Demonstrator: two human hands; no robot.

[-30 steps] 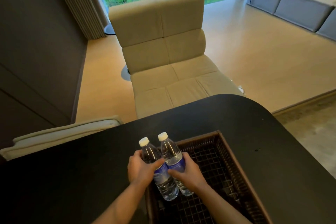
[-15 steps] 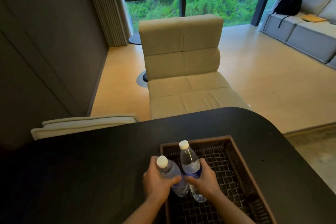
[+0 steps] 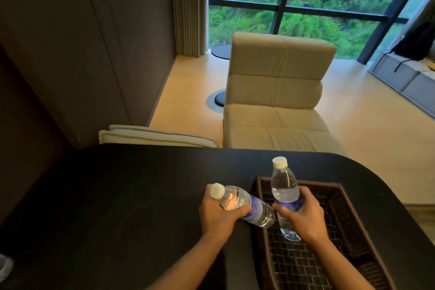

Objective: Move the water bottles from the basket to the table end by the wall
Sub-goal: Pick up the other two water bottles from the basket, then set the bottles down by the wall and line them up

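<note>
Two clear water bottles with white caps and blue labels are in my hands. My left hand [image 3: 217,215] grips the left bottle [image 3: 237,202], tilted with its cap pointing left, over the black table [image 3: 117,207] just left of the basket. My right hand [image 3: 303,215] holds the right bottle [image 3: 283,186] upright above the dark brown woven basket [image 3: 348,223]. No other bottle shows in the basket. The dark wall [image 3: 58,54] lies to the left beyond the table's far left end.
A beige lounge chair [image 3: 275,101] stands past the table's far edge, with a folded beige cushion [image 3: 153,136] by the wall. A grey sofa [image 3: 404,80] sits at the far right by the window. The table's right end curves round.
My left hand has carried its bottle left out of the basket and tilted it sideways. The right bottle has risen a little. My view has swung left toward the wall.
</note>
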